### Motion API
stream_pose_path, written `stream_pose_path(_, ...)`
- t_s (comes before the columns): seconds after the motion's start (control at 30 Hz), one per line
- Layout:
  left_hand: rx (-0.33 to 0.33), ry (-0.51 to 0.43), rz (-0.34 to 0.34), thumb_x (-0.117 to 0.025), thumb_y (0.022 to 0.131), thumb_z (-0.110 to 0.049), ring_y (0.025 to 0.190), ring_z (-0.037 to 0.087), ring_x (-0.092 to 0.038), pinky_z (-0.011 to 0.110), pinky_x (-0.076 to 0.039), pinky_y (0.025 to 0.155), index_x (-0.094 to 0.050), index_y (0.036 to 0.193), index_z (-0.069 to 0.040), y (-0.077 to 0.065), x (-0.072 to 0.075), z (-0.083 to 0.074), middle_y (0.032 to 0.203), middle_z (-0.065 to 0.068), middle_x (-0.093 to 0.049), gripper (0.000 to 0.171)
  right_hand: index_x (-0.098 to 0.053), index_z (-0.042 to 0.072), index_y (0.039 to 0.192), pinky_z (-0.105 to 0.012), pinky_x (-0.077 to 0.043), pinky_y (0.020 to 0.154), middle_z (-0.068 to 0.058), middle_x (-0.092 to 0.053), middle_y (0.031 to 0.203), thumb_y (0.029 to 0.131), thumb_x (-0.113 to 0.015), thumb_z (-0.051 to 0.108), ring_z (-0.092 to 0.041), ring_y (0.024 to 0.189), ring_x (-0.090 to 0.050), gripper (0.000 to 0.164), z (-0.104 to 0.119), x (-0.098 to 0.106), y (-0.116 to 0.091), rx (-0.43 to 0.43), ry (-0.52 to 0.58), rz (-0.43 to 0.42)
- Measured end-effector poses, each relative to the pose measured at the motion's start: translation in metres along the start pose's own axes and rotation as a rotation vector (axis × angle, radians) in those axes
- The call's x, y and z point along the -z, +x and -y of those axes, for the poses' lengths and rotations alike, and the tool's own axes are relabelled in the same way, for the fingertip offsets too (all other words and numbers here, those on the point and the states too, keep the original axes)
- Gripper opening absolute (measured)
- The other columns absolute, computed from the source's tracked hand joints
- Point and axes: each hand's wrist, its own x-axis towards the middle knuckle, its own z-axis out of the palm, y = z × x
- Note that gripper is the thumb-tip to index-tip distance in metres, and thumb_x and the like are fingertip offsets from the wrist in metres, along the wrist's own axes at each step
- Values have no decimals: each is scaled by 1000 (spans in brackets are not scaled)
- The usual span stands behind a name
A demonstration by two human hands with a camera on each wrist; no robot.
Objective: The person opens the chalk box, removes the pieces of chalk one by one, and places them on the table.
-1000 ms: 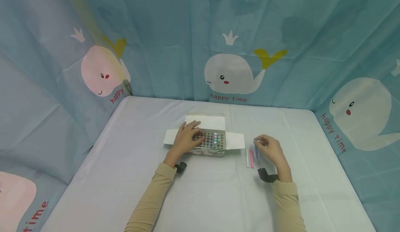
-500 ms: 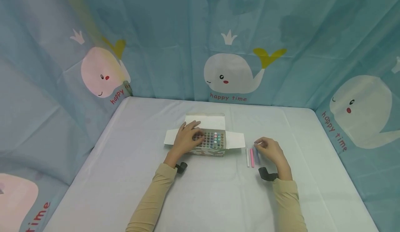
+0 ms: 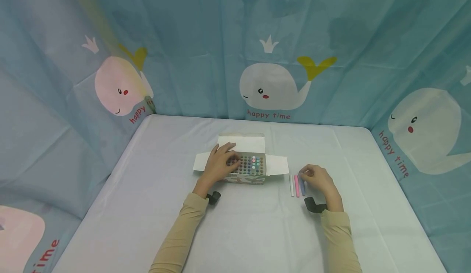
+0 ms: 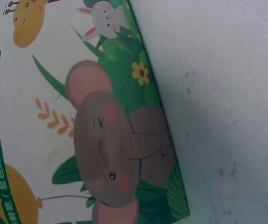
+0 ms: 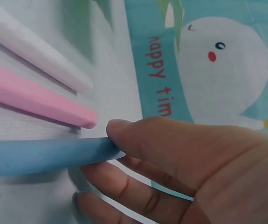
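My right hand (image 3: 318,177) pinches one end of a blue chalk stick (image 5: 45,156) between thumb and fingers; it lies low at the table. Beside it in the right wrist view are a pink chalk stick (image 5: 36,95) and a white chalk stick (image 5: 36,49), side by side. My left hand (image 3: 217,164) rests over the left part of an opened chalk box (image 3: 244,179), its fingers spread and slightly bent. Rows of round holes show inside the box, with several coloured chalk ends in the right half. The left wrist view has only the box's printed side (image 4: 106,140), without fingers.
The box's flaps stand folded out: a right flap (image 3: 276,165), a left one partly behind the hand, and a back flap (image 3: 246,143). A white cloth (image 3: 257,228) covers the table. A blue whale-print curtain (image 3: 206,85) encloses the back and sides.
My right hand has come down slightly towards me with the blue chalk, which now lies nearly level with the pink one. The left hand and the box have stayed put.
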Motion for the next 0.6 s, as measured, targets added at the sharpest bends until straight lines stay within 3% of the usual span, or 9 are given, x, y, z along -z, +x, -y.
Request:
stream_pose_path(0.37, -4, -4, -11, -60, 80, -38, 127, 22, -30, 45, -12, 110, -63, 88, -26, 0, 0, -1, 132, 2, -42, 15, -61, 7, 97, -37, -48, 63, -13, -62, 91, 82, -59, 24, -25, 83, -57, 22, 0, -1, 0, 6, -30, 7)
stream_pose_path(0.6, -21, 0, -25, -60, 80, -37, 126, 23, -31, 46, -13, 110, -63, 87, -26, 0, -1, 0, 131, 3, -43, 14, -59, 11, 102, -35, -48, 61, -11, -62, 92, 86, -53, 27, -25, 83, -57, 24, 6, 1, -2, 3, -33, -68)
